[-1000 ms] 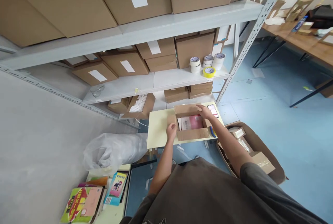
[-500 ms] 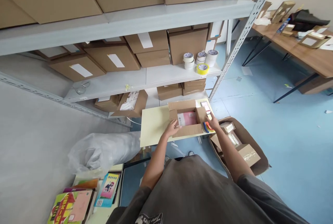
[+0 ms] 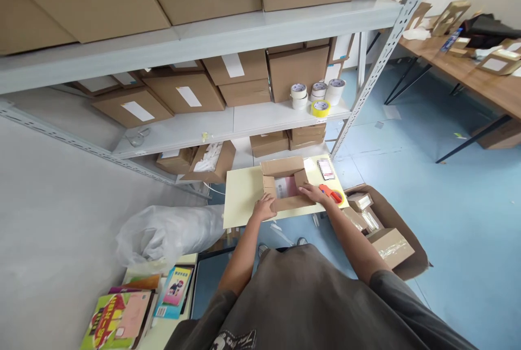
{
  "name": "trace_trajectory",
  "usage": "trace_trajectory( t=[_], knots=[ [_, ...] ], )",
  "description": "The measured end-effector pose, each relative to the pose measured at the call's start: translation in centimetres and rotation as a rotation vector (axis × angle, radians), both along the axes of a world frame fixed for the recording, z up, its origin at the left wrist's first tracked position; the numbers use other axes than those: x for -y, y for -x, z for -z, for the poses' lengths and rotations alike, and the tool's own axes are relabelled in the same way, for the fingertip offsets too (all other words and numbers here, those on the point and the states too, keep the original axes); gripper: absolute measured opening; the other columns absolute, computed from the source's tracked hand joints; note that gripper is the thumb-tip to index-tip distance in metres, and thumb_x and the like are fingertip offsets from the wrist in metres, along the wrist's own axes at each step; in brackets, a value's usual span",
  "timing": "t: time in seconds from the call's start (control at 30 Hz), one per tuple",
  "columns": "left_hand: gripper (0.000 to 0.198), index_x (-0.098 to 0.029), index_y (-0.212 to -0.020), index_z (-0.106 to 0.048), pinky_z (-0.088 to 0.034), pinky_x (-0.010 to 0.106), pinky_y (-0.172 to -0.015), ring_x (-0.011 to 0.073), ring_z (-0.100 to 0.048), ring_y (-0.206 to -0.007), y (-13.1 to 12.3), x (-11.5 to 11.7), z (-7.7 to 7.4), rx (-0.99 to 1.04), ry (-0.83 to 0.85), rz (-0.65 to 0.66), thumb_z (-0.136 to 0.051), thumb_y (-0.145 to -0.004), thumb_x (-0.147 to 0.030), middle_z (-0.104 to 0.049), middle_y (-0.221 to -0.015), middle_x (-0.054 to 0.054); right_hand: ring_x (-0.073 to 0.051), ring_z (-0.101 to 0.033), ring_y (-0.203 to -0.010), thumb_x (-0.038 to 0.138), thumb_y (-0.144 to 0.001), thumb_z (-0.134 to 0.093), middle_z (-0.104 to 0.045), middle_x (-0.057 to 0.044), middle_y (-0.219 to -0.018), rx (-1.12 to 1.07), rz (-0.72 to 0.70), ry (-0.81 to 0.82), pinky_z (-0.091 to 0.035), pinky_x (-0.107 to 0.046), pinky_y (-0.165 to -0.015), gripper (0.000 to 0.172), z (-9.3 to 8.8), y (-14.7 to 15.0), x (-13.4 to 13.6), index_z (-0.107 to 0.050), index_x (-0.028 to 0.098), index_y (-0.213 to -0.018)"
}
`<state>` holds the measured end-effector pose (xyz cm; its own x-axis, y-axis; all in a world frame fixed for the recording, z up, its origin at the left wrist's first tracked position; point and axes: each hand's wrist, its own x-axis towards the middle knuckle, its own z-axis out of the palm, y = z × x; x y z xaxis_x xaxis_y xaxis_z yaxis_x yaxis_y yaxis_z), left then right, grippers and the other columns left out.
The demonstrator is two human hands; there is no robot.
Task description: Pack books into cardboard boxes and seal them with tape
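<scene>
Though flaps (image 3: 301,178) partly hide the pink-and-white book (image 3: 285,187), the brown box (image 3: 291,203) stands open-topped; left hand (image 3: 264,207) and right hand (image 3: 313,192) touch its near corners, grip unclear.

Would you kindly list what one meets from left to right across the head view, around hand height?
Translucent plastic bundle, left hand, pink-and-white printed item inside the open box, right hand, orange tool, large carton of parcels.
</scene>
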<state>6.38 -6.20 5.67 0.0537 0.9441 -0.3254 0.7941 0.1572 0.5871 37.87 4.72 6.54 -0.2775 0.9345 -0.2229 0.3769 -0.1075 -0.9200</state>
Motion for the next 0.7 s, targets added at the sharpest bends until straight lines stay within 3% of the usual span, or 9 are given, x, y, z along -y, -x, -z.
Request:
trace_trajectory(
  t=[0.13,0.23,0.3,0.43,0.5,0.6,0.7],
  knots=[
    [0.040,-0.024,-0.092,-0.083,-0.050,0.043,-0.109,0.0378,-0.068,-0.125,2.9,-1.5,-1.1,0.302,0.070,-0.189,-0.096,-0.059,-0.043,-0.080,-0.118,0.012,-0.036,-0.066,-0.128,0.051,-0.081,-0.084,-0.079,-0.010,-0.125,-0.062,-0.073,0.023,-0.054,-0.045,-0.109,0.048,0.2,0.4,0.5,-0.079,0.028,-0.123],
    [0.035,-0.022,-0.086,-0.081,-0.054,0.041,-0.098,0.0337,-0.074,-0.103,3.6,-2.6,-1.4,0.380,0.019,-0.392,-0.094,-0.066,-0.048,-0.081,-0.099,0.012,-0.032,-0.069,-0.120,0.050,-0.079,-0.081,-0.078,-0.009,-0.125,-0.108,-0.110,0.054,-0.057,-0.044,-0.103,0.057,1.2,0.7,0.8,-0.074,0.028,-0.131],
    [0.039,-0.022,-0.101,-0.080,-0.053,0.038,-0.100,0.0302,-0.073,-0.107,3.2,-3.0,-1.1,0.366,-0.081,-0.507,-0.093,-0.069,-0.041,-0.080,-0.108,0.012,-0.031,-0.069,-0.116,0.047,-0.078,-0.079,-0.075,-0.010,-0.126,-0.063,-0.021,0.028,-0.059,-0.045,-0.099,0.065,2.1,1.4,0.8,-0.069,0.025,-0.139],
    [0.072,-0.022,-0.141,-0.066,-0.044,0.039,-0.113,0.0312,-0.060,-0.135,1.8,-3.0,0.2,0.154,-0.154,-0.621,-0.088,-0.073,-0.030,-0.067,-0.144,0.015,-0.032,-0.064,-0.123,0.034,-0.079,-0.073,-0.067,-0.013,-0.135,0.190,0.185,-0.146,-0.055,-0.046,-0.105,0.066,4.0,3.5,0.2,-0.064,0.022,-0.143],
    [0.088,-0.021,-0.152,-0.056,-0.040,0.040,-0.118,0.0350,-0.049,-0.147,1.8,-3.4,0.7,0.066,-0.144,-0.622,-0.088,-0.071,-0.026,-0.054,-0.158,0.018,-0.033,-0.060,-0.130,0.028,-0.078,-0.074,-0.062,-0.015,-0.142,0.295,0.150,-0.182,-0.051,-0.046,-0.110,0.073,4.6,4.4,-0.8,-0.059,0.024,-0.150],
    [0.109,-0.020,-0.160,-0.046,-0.037,0.040,-0.121,0.0379,-0.042,-0.153,2.6,-5.8,0.7,0.142,-0.132,-0.605,-0.092,-0.061,-0.019,-0.040,-0.169,0.019,-0.037,-0.051,-0.143,0.022,-0.070,-0.082,-0.046,-0.018,-0.162,0.389,0.032,-0.164,-0.047,-0.048,-0.116,0.102,4.6,5.3,-3.3,-0.042,0.025,-0.164],
    [0.108,-0.020,-0.157,-0.049,-0.042,0.039,-0.117,0.0348,-0.049,-0.149,3.5,-9.5,-0.2,0.381,-0.122,-0.635,-0.094,-0.059,-0.022,-0.047,-0.165,0.019,-0.037,-0.053,-0.143,0.016,-0.060,-0.086,-0.029,-0.019,-0.173,0.365,-0.112,-0.080,-0.049,-0.045,-0.113,0.122,4.2,5.8,-6.2,-0.031,0.026,-0.169]
  ],
)
